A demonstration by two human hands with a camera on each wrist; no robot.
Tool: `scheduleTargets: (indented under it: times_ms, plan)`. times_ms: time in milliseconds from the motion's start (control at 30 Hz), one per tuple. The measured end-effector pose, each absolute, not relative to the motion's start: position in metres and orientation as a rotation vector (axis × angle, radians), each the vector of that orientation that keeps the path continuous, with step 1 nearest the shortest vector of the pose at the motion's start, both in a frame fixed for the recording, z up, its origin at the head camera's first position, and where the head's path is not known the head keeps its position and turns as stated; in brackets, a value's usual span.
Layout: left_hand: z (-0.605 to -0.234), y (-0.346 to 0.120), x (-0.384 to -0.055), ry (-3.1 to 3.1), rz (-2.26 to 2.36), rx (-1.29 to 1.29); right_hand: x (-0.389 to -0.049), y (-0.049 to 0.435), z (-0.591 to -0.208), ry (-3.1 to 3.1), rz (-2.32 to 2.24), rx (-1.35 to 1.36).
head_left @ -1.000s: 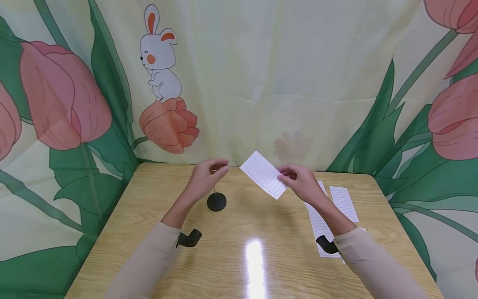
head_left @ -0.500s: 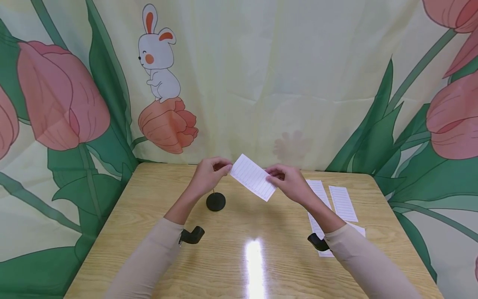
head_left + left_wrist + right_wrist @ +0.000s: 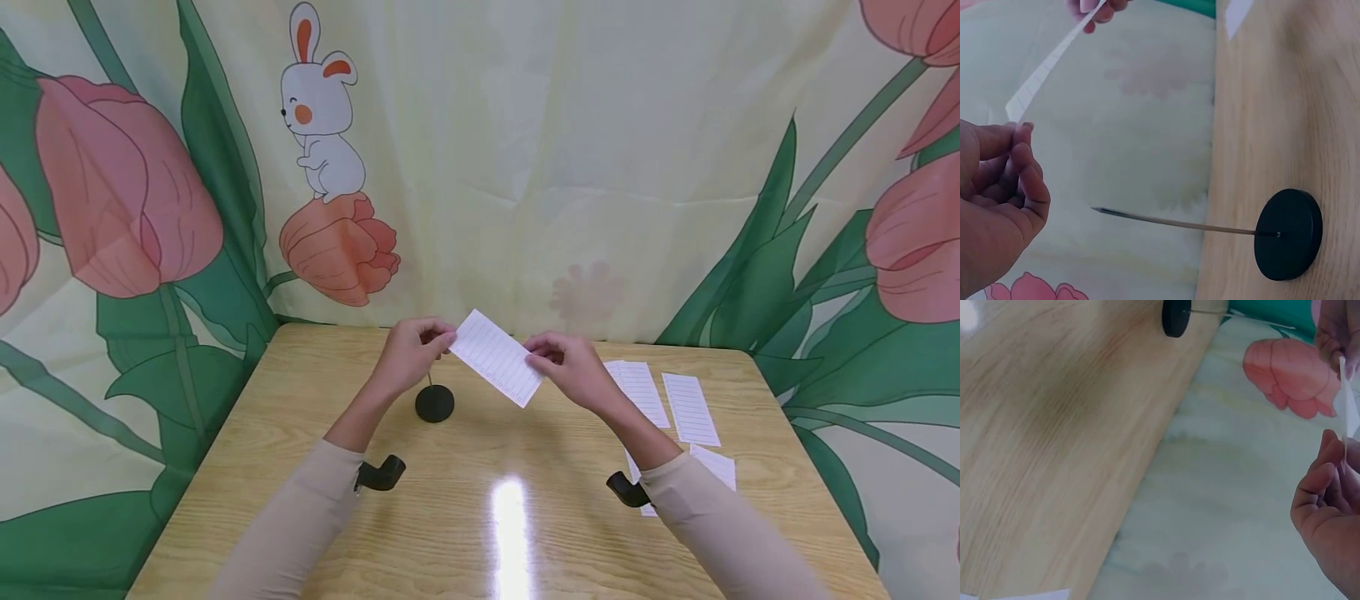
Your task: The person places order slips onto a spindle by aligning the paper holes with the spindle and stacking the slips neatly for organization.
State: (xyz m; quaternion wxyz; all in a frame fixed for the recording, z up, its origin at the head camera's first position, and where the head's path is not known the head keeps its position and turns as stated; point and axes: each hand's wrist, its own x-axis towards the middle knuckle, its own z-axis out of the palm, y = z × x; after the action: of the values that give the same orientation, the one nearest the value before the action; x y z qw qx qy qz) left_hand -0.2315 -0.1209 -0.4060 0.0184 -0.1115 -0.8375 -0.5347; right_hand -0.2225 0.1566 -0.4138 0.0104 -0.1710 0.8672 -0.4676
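Observation:
Between both hands a white lined paper slip [image 3: 497, 358] is held slanted above the table. My left hand [image 3: 411, 352] pinches its left end between thumb and fingers; in the left wrist view that pinch by the left hand [image 3: 1004, 181] shows plainly. My right hand [image 3: 567, 368] pinches the slip's right edge, and the right wrist view has the right hand [image 3: 1332, 506] gripping it nearly edge-on. Below the left hand stands a paper spike with a round black base [image 3: 434, 403]. Its thin metal spike [image 3: 1172, 223] rises bare from the base, pointed tip clear of the slip.
More lined slips lie on the table's right side: one slip [image 3: 691, 408] at the far right, another slip [image 3: 643, 393] beside it, and a slip [image 3: 714, 467] partly under the right sleeve. A tulip-printed curtain [image 3: 480, 167] hangs behind the wooden table [image 3: 480, 533].
The right hand has moved left with the slip. My left hand, earlier apart from the paper, now pinches its left end. The spike's base has stayed in place.

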Motion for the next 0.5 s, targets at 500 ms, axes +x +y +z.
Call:
scheduleTargets:
  times_ms: [500]
  plan:
    - [-0.423, -0.143, -0.231, -2.645, -1.671, -0.288, -0.232, 0.142, -0.435, 2.637, -1.485, -0.503]
